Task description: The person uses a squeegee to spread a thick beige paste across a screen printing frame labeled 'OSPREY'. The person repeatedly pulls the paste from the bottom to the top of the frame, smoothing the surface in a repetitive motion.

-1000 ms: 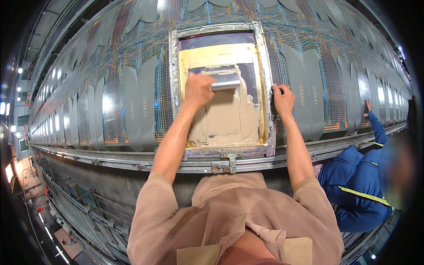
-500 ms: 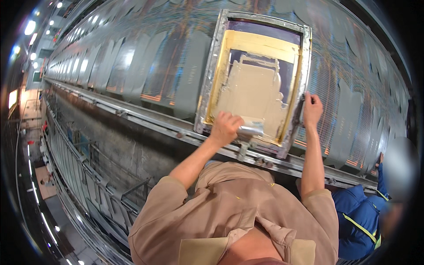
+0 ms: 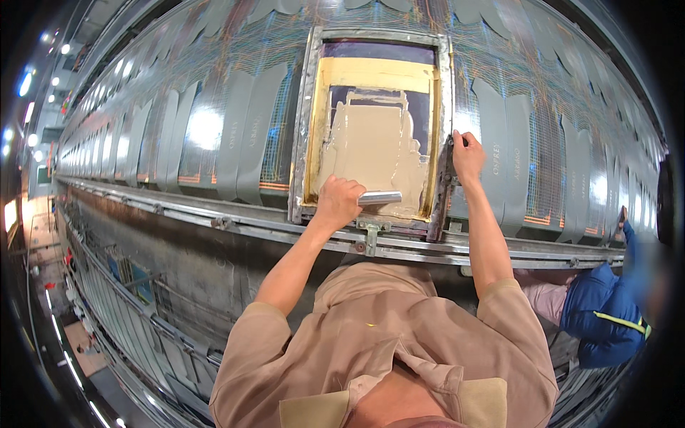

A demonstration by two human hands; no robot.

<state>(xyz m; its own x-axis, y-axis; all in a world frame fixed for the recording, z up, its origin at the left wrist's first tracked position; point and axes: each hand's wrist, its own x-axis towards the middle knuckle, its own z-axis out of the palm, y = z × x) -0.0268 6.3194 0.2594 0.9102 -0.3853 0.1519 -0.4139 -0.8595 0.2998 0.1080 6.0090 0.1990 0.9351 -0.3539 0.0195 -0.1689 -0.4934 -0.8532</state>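
A screen-printing frame [image 3: 302,135] with metal sides lies on the long table in front of me. Thick beige ink [image 3: 371,143] is spread over its mesh, with yellow along the borders. My left hand [image 3: 338,202] is closed around one end of a squeegee [image 3: 383,197], whose silvery bar lies across the near end of the ink. My fingers hide the squeegee's left end. On the frame's outer right side, my right hand [image 3: 469,158] is closed at a dark grip or edge, partly covered by the fingers.
Rows of flat grey pieces [image 3: 510,153] lie along the table on both sides of the frame. A metal rail [image 3: 271,225] with clamps runs along the near edge. At the right, another person in a blue jacket [image 3: 606,307] stands close, one hand on the table.
My view has turned, and the frame appears farther left. Different grey pieces now flank it, so it has shifted along the table. Both my hands keep their holds. The other person has moved.
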